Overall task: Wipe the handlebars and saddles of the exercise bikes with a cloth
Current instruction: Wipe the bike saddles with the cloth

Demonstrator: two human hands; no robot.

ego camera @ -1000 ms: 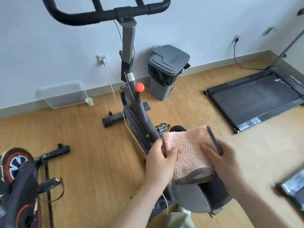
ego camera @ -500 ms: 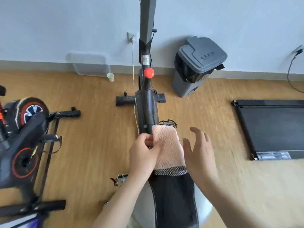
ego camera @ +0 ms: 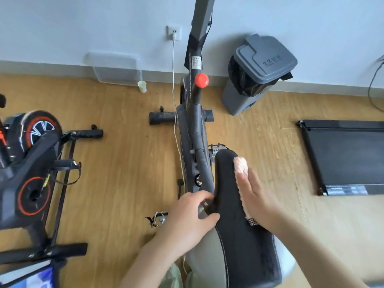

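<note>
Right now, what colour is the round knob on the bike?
The knob is bright red, seen best in the head view.

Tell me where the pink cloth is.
In the head view, right of centre, the pink cloth lies on the right side of the black saddle, under the right hand.

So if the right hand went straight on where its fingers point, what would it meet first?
The right hand rests on the pink cloth; straight on it would run up the saddle to its nose, then likely pass above the pedal, though depth is unclear.
</note>
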